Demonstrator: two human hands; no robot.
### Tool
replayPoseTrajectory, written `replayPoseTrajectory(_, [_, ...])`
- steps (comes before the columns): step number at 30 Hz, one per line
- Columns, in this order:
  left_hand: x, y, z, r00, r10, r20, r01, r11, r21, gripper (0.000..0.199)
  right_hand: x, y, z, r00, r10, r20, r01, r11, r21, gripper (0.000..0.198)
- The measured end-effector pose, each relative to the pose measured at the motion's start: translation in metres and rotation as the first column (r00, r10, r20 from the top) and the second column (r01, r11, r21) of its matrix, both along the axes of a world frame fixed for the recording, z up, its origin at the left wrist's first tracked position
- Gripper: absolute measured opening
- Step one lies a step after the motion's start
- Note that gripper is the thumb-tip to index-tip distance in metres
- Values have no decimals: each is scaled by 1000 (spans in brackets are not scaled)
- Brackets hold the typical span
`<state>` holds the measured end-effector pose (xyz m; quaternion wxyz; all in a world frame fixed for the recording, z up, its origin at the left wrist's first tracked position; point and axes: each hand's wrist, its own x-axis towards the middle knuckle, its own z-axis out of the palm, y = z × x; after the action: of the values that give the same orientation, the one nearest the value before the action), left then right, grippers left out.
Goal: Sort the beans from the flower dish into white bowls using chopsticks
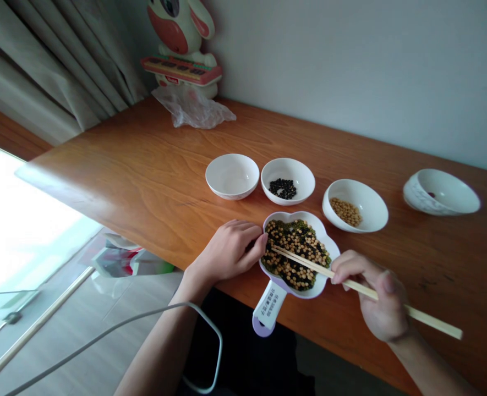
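Note:
A white-and-purple scoop (329,242) with a labelled handle lies at the table's front edge, filled with mixed beans (296,247): yellow, black and small green ones. My left hand (229,250) is closed at the scoop's left rim, thumb and fingers pinching it. Wooden chopsticks (309,264) are held in my right hand (377,302), their tips among the beans near the left side. I cannot make out a bean between the tips. Behind the scoop stands a white bowl with black beans (282,188). Yellow beans (346,212) lie in another bowl (371,206) to its right.
A plain white bowl (233,175) stands at the row's left end. Far right, another bowl (449,192) holds a small dark red piece. At the back left are a toy keyboard (183,69) and a crumpled plastic bag (196,107). A grey cable (144,312) crosses my left forearm.

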<state>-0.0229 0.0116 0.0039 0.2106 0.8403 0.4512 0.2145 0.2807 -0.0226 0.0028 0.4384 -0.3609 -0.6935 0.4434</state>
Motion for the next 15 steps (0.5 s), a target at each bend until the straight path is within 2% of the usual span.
replayPoseTrajectory(15, [0, 0, 1, 1000, -1, -7, 1, 1000, 0, 37, -2, 1, -1, 1000, -26, 4, 26, 1000, -4, 67])
